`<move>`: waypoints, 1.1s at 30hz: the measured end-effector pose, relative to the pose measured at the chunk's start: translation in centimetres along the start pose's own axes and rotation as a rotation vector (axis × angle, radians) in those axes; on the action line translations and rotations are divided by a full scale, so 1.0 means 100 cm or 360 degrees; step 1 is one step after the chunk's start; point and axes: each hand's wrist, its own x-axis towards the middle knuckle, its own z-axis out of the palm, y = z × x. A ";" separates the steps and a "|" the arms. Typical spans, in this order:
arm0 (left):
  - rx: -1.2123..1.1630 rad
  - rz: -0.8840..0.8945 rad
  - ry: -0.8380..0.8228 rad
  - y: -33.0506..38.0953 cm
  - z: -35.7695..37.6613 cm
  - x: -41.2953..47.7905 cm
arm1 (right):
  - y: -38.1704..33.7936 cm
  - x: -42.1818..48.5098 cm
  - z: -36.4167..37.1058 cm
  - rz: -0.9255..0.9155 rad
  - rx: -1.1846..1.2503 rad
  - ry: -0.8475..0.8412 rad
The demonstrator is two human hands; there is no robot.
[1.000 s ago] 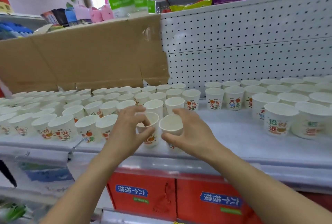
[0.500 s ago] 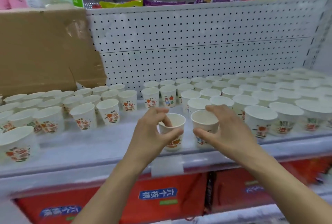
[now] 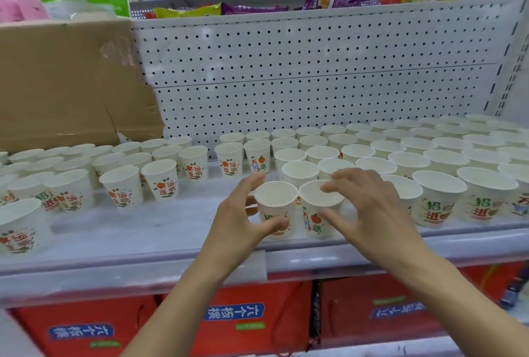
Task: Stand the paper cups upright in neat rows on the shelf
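Note:
Two upright white paper cups with printed characters stand side by side at the front of the grey shelf (image 3: 143, 227). My left hand (image 3: 237, 216) grips the left cup (image 3: 275, 202), thumb on its front and fingers curled behind it. My right hand (image 3: 372, 207) holds the right cup (image 3: 316, 199), fingertips over its rim and thumb against its side. The two cups touch each other and sit at the left end of the right-hand group of upright cups (image 3: 440, 193).
Another group of upright cups (image 3: 123, 184) fills the shelf's left part, with a bare strip of shelf between the groups. A brown cardboard box (image 3: 57, 84) stands at the back left, a white pegboard (image 3: 315, 70) behind. Red cartons (image 3: 234, 316) sit on the level below.
Both hands have carried their cups to the right along the shelf front, from the left group to the edge of the right group. My view has turned right with them.

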 end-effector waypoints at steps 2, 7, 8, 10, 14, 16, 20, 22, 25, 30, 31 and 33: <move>-0.0002 -0.0012 0.0002 0.002 0.003 0.001 | 0.004 0.001 -0.002 -0.0087 0.0016 0.0054; 0.0029 -0.0041 0.0017 0.006 0.012 0.001 | 0.016 0.002 -0.011 -0.0234 -0.0048 -0.0007; 0.0031 -0.0039 0.0016 0.007 0.014 0.002 | 0.019 0.002 -0.015 -0.0243 -0.0087 -0.0018; 0.0030 -0.0026 0.0012 0.008 0.018 0.003 | 0.025 0.002 -0.021 -0.0251 -0.0155 -0.0034; -0.0023 -0.0022 -0.0008 0.012 0.024 0.003 | 0.039 0.000 -0.028 -0.0256 -0.0218 -0.0059; -0.0090 -0.0022 -0.0011 0.015 0.027 0.003 | 0.044 -0.002 -0.028 -0.0245 -0.0178 -0.0042; -0.0234 -0.0051 0.0002 0.022 0.031 0.003 | 0.045 -0.002 -0.022 -0.0310 -0.0062 0.0050; -0.0265 -0.0065 -0.0002 0.021 0.033 0.004 | 0.048 -0.001 -0.021 -0.0341 -0.0055 0.0096; -0.0262 -0.0099 -0.0005 0.018 0.034 0.005 | 0.054 0.000 -0.022 -0.0356 -0.0107 0.0119; -0.0253 -0.0119 -0.0022 0.022 0.036 0.005 | 0.061 0.000 -0.025 -0.0374 -0.0130 0.0114; -0.0256 -0.0123 -0.0026 0.023 0.036 0.004 | 0.061 0.000 -0.025 -0.0373 -0.0126 0.0102; -0.0263 -0.0130 -0.0027 0.024 0.036 0.004 | 0.062 -0.001 -0.025 -0.0370 -0.0121 0.0086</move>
